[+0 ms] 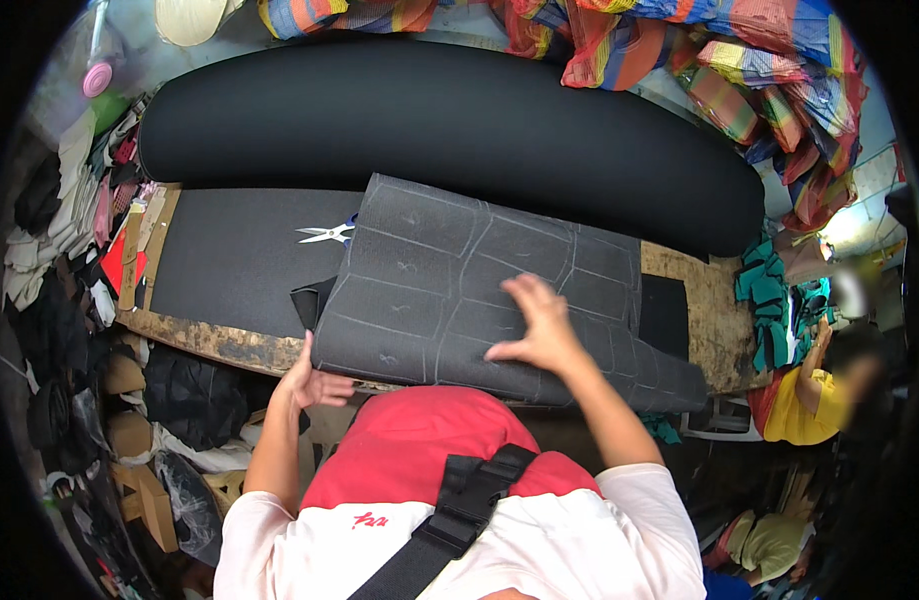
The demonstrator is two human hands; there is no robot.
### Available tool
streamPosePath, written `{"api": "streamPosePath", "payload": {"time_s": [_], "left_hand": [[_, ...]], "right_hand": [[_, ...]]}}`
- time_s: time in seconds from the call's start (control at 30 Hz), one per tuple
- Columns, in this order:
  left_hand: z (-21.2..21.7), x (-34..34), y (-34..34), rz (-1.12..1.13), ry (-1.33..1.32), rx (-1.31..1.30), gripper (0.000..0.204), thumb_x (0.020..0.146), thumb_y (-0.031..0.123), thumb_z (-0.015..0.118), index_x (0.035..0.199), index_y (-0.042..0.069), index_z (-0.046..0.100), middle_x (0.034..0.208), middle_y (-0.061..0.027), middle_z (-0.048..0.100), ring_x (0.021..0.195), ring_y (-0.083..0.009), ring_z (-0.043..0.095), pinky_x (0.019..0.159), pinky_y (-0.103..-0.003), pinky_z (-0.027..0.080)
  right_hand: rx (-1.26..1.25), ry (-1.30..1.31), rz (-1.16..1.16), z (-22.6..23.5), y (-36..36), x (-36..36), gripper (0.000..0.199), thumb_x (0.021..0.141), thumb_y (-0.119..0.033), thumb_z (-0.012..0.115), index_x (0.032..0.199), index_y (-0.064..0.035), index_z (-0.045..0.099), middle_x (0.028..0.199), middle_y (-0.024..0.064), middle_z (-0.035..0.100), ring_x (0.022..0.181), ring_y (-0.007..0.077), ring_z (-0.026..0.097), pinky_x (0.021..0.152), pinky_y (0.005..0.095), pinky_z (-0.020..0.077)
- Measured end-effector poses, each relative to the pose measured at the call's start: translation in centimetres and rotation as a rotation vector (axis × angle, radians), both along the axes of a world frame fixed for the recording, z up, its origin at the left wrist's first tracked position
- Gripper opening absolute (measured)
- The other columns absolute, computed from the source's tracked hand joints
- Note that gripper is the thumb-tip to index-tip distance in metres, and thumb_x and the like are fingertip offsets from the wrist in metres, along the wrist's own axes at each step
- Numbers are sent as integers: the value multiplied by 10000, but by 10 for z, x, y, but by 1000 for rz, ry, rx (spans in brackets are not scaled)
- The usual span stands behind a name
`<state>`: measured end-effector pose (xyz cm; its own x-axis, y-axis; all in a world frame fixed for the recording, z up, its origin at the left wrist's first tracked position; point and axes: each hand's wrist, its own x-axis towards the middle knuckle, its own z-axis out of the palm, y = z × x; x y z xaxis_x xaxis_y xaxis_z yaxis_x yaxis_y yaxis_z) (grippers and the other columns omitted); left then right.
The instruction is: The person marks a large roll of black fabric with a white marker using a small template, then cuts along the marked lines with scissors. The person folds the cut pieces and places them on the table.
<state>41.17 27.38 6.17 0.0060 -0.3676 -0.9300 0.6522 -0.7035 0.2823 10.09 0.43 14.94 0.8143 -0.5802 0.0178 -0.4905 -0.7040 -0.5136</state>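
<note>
A dark grey sheet of fabric [409,270] marked with chalk-like outlines lies on the table and sags over its near edge. My right hand [541,328] is over the middle of this sheet, thumb and fingers spread; I cannot tell whether it touches. At the sheet's near left corner, my left hand [309,384] is open beside the edge, holding nothing. Scissors [325,234] with blue handles lie left of the sheet, their handles partly hidden by it. A small folded black scrap [307,303] sits between the scissors and my left hand.
A huge black fabric roll [439,115] spans the table's far side. Another dark sheet [249,255] covers the left of the worn wooden table [224,340]. Cloth piles stand left, teal pieces [769,300] right. Colourful mesh sacks [619,45] hang behind. A person in yellow [814,405] is at right.
</note>
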Motion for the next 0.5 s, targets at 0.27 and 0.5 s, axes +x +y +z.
{"api": "streamPosePath", "payload": {"time_s": [0.27, 0.5], "left_hand": [[97, -14, -109, -48, -500, -883, 373, 884, 58, 513, 1248, -17, 492, 1190, -153, 567, 1060, -172, 554, 899, -283, 440], [167, 23, -32, -1, -1213, -1097, 614, 794, 19, 622, 1347, -35, 360, 1325, -148, 462, 1221, -197, 432, 1045, -308, 283]], "right_hand": [[109, -46, 101, -27, 59, 28, 801, 614, -335, 744, 1317, -125, 424, 1385, 198, 326, 1282, 404, 295, 946, 631, 273], [-357, -318, 358, -7, 88, 90, 493, 668, -95, 624, 1155, -158, 583, 1246, 85, 511, 1157, 371, 436, 872, 577, 348]]}}
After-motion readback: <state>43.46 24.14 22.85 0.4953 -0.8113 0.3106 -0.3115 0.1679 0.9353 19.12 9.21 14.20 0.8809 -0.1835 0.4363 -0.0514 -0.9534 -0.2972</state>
